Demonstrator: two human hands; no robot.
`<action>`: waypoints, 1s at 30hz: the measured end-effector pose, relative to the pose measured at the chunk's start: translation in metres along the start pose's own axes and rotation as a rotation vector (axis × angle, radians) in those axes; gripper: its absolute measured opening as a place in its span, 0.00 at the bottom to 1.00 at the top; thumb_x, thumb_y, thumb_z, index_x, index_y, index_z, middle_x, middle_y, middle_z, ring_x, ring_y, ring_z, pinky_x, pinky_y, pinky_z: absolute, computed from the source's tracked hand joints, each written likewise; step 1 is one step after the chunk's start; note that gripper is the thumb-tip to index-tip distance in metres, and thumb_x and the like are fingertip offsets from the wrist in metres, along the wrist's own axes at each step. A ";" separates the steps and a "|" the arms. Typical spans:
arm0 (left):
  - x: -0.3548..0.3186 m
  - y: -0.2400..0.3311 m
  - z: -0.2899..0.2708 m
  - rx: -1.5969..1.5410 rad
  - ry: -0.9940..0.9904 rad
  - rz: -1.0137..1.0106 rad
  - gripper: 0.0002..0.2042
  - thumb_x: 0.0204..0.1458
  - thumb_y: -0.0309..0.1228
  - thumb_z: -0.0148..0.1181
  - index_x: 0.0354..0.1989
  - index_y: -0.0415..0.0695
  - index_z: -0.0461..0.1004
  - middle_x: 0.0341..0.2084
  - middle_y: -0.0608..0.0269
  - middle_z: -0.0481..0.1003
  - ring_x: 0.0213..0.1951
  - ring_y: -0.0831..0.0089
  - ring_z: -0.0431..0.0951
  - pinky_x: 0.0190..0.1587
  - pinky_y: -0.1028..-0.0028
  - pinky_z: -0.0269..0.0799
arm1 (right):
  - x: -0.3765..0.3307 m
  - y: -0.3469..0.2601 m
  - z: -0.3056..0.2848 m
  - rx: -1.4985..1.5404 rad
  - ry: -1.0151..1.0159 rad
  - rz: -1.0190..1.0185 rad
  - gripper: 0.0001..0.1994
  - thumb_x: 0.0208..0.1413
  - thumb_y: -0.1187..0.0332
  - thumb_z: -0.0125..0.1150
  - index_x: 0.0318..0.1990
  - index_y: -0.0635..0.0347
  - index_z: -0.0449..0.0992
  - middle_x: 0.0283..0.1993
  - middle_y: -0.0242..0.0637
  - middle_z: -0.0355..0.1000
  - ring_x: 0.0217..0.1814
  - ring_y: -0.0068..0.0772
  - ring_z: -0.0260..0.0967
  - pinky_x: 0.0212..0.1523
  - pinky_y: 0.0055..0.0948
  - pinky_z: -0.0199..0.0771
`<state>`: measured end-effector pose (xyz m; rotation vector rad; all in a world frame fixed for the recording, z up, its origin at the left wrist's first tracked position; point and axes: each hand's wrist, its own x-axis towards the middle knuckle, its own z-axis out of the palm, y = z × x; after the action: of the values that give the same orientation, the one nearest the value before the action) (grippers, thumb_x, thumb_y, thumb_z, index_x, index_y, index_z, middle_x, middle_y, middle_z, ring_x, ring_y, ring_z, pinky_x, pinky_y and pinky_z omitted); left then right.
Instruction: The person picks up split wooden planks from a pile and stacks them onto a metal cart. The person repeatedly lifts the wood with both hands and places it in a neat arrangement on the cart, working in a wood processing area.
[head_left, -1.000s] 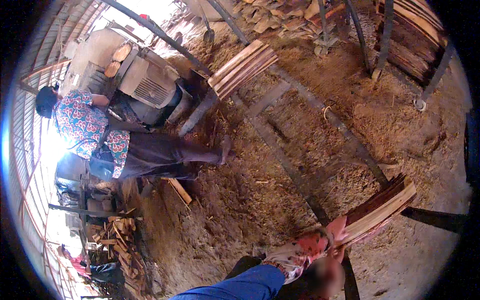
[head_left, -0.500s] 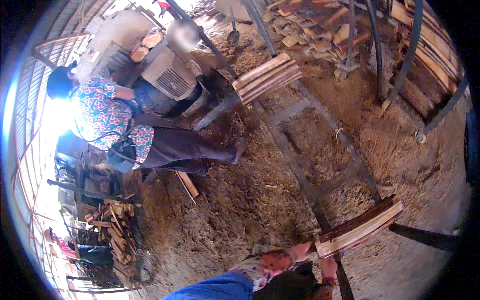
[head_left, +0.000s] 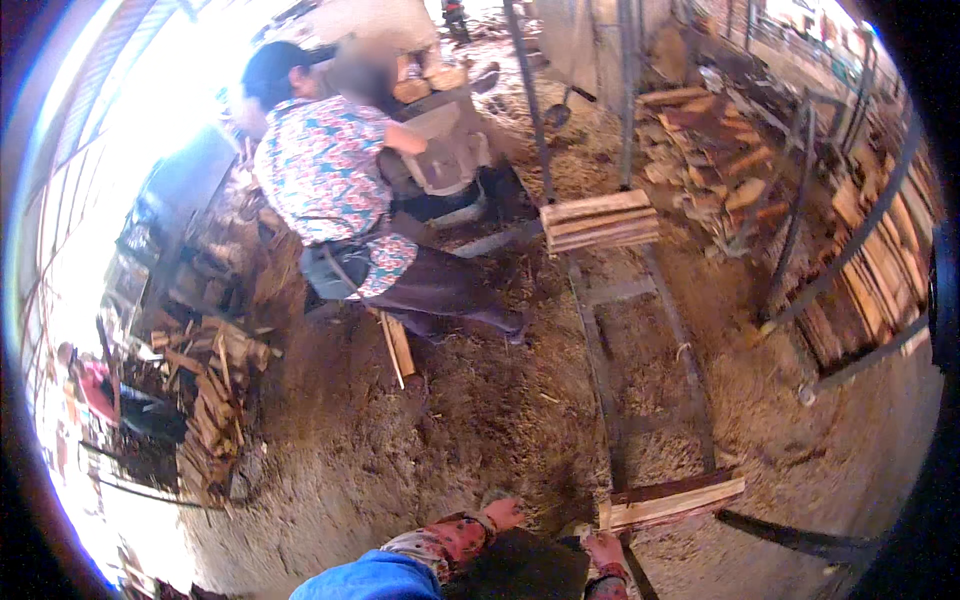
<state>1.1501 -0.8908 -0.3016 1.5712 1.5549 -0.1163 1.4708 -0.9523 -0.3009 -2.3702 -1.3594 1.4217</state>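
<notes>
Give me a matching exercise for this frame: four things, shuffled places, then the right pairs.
1. bare left hand
2. bare right hand
3. dark-bladed shovel
4. blue-and-red floral shirt

A. on the co-worker
B. beyond the far stack of pale wooden boards
C. beside the left end of the near brown-and-pale wooden stack
D. over brown earth, left of the other hand

Pairs: 1-D; 2-C; 3-B; 4-A

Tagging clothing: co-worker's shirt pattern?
Shirt: blue, red and white print; best in head view.
</notes>
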 end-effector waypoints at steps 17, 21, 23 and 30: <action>-0.133 -0.083 -0.086 -0.810 0.137 0.028 0.18 0.48 0.44 0.57 0.38 0.41 0.78 0.27 0.54 0.79 0.32 0.62 0.80 0.36 0.62 0.74 | 0.004 -0.081 0.042 -0.367 -0.195 -0.426 0.13 0.52 0.61 0.58 0.34 0.63 0.78 0.20 0.37 0.74 0.23 0.29 0.73 0.24 0.30 0.72; -0.183 -0.104 -0.202 -0.630 0.214 -0.084 0.17 0.47 0.43 0.57 0.37 0.42 0.78 0.27 0.55 0.79 0.31 0.61 0.80 0.36 0.62 0.75 | -0.018 -0.136 0.087 -0.159 -0.264 -0.122 0.17 0.54 0.61 0.60 0.44 0.67 0.75 0.30 0.39 0.76 0.27 0.30 0.74 0.25 0.30 0.74; -0.211 -0.152 -0.195 -0.548 0.402 -0.101 0.18 0.46 0.43 0.58 0.37 0.42 0.78 0.27 0.55 0.79 0.31 0.60 0.80 0.37 0.62 0.75 | -0.088 -0.241 0.088 -0.167 -0.402 -0.096 0.20 0.54 0.60 0.62 0.47 0.68 0.73 0.34 0.38 0.76 0.29 0.31 0.74 0.25 0.31 0.75; -0.275 -0.207 -0.217 -1.077 0.613 -0.419 0.19 0.45 0.43 0.58 0.37 0.38 0.77 0.24 0.56 0.79 0.28 0.69 0.79 0.34 0.68 0.75 | -0.070 -0.314 0.118 -0.145 -0.514 -0.237 0.16 0.54 0.60 0.62 0.43 0.66 0.75 0.32 0.40 0.75 0.29 0.29 0.74 0.24 0.29 0.73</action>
<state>0.8106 -1.0019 -0.1066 0.4153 1.8827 0.9030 1.1665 -0.8533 -0.1779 -1.8940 -1.8358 1.9976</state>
